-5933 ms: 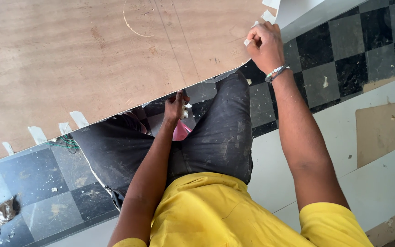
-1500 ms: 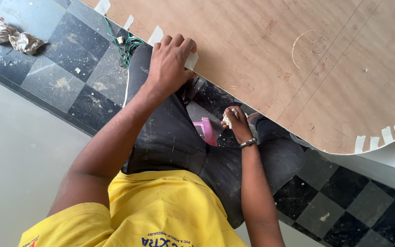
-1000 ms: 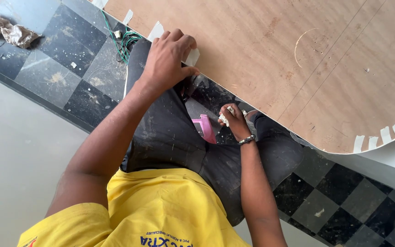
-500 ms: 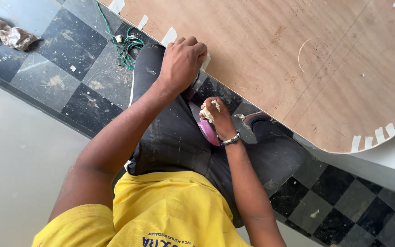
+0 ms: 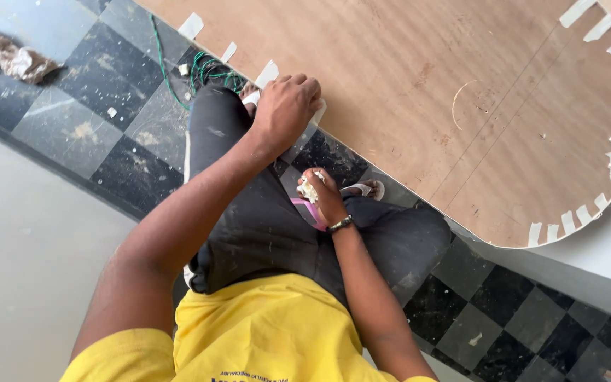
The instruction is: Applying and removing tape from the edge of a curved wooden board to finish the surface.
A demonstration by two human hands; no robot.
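Now left hand [image 5: 288,110] on plywood board [image 5: 419,92] edge

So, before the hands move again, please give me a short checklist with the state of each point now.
1. Left hand pressing on the board edge: ok, its fingers lie flat over a tape strip there.
2. Right hand holding material: ok, a small pale wad sits in its fingers, off the board.
3. Pink object under the right hand: cannot tell what it is, mostly hidden.
4. Tape strips along the near edge: ok, several show left of the left hand.
5. Green cord near the knee: not ok, it lies tangled beside the board edge.
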